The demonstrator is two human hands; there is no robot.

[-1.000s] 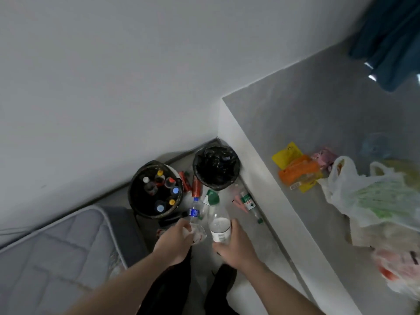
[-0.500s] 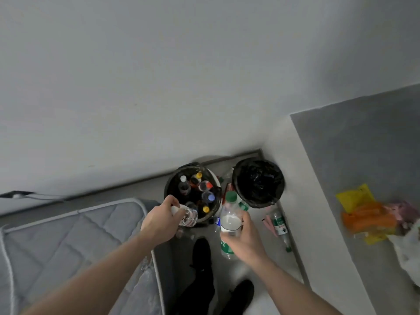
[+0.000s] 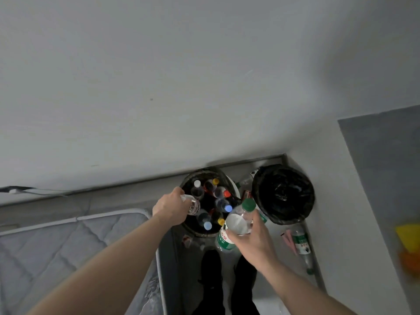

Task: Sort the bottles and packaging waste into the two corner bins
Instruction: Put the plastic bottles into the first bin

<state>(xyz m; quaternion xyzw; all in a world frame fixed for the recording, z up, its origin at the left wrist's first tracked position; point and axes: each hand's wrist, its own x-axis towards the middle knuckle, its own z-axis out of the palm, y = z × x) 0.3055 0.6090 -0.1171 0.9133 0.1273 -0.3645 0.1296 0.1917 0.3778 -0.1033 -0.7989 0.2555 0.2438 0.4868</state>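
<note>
Two round bins stand in the floor corner. The left bin [image 3: 190, 228] holds several upright bottles with coloured caps. The right bin [image 3: 302, 212] is lined with a black bag. My left hand [image 3: 171, 206] grips a small clear bottle [image 3: 193, 204] over the left bin's left rim. My right hand [image 3: 252, 238] holds a clear green-capped bottle [image 3: 241, 218] just right of that bin. A green-labelled bottle [image 3: 222, 241] lies on the floor under my right hand. Another green-labelled bottle [image 3: 301, 243] and a pink wrapper [image 3: 289, 241] lie below the right bin.
A grey quilted mattress [image 3: 68, 251] fills the lower left, its edge close to the left bin. A grey counter [image 3: 386, 155] on the right carries yellow packaging [image 3: 408, 233] and orange packaging [image 3: 411, 262]. My dark legs [image 3: 211, 280] stand between mattress and counter base.
Both hands lifted their bottles from the floor and moved up towards the left bin. My left hand now hangs over its rim. The view swung left, away from the counter.
</note>
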